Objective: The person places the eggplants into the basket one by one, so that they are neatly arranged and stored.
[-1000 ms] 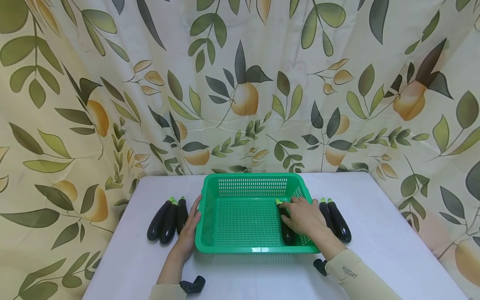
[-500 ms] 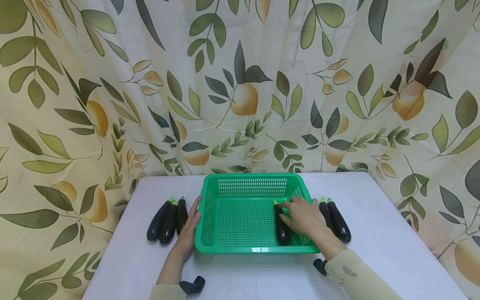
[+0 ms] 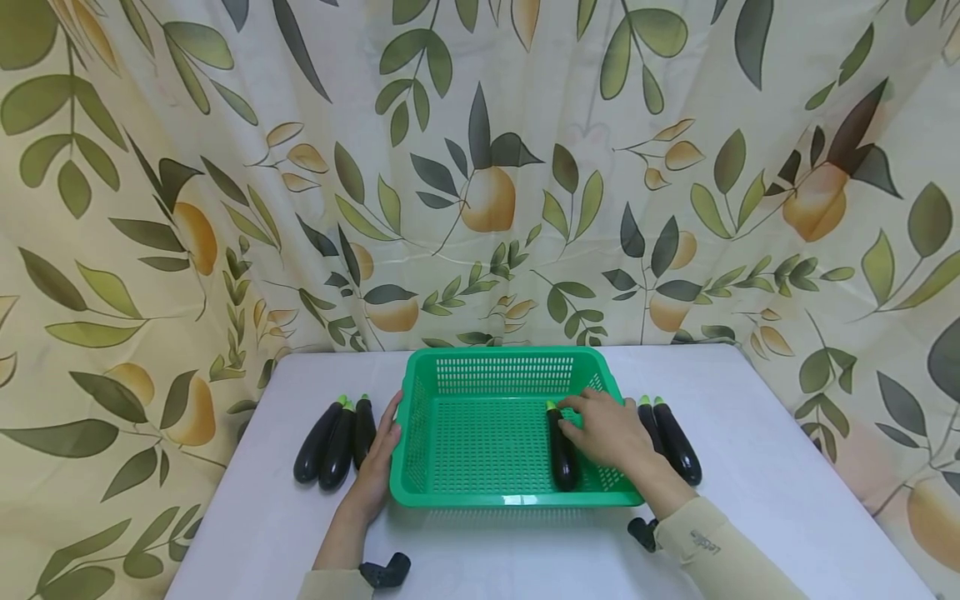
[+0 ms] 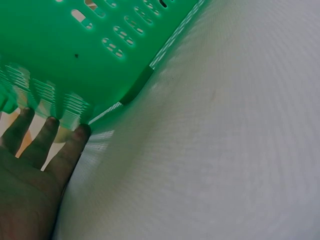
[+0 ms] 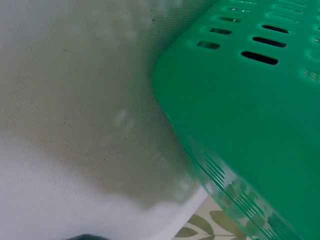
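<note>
A green plastic basket [image 3: 491, 442] sits on the white table. Inside it, toward the right, one dark eggplant [image 3: 562, 450] lies lengthwise with its green stem end pointing away from me. My right hand [image 3: 606, 427] reaches over the basket's right side, its index finger and thumb at the eggplant's right flank near the stem, the fingers relaxed. On the other side my left hand [image 3: 378, 462] rests against the basket's left wall, fingers extended. In the left wrist view the fingertips [image 4: 52, 122] meet the slotted green wall. The right wrist view shows only the basket's outside [image 5: 240, 100], not the hand.
Several eggplants [image 3: 337, 446] lie side by side left of the basket, partly beside my left wrist. Two more eggplants [image 3: 678, 446] lie to the right, one partly hidden by my right hand. A patterned curtain [image 3: 480, 208] hangs behind the table [image 3: 780, 492].
The eggplant in the basket has shifted a little left, away from under my right hand. The right hand has eased slightly back from it. My left hand has stayed in place.
</note>
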